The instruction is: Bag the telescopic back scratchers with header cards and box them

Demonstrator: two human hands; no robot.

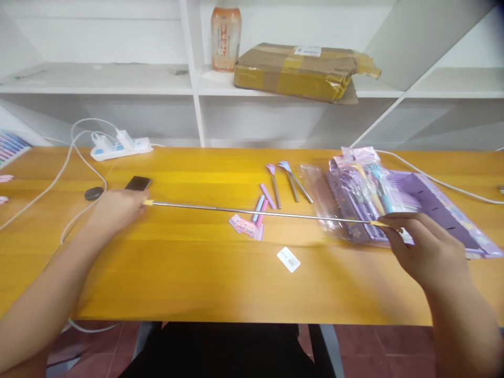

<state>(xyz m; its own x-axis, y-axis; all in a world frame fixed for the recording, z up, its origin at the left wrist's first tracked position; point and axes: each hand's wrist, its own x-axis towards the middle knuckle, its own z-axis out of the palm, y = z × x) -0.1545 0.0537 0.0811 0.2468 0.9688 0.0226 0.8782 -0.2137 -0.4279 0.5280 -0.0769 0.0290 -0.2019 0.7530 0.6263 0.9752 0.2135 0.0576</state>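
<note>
A telescopic back scratcher (252, 211), pulled out long, stretches across the table with its thin metal rod between my hands. My left hand (118, 210) is closed on one yellow end. At the other yellow end, my right hand (429, 249) pinches with thumb and fingers. Beyond the rod lie a pink-headed back scratcher (274, 184) and blue-headed ones (289, 178), their rods short. Loose handle tubes (263, 206) in purple, blue and pink rest around the rod's middle. Printed cards (246, 226) sit just below them, and a white label (289, 259) is nearer me.
On the right stands a purple box (425, 199) with plastic-wrapped back scratchers (366, 184); clear wrappers (321, 199) lie beside it. A phone (137, 183), black oval object (93, 193), power strip (121, 148) and white cables are at left. The shelf holds a taped carton (295, 71) and orange package (226, 39).
</note>
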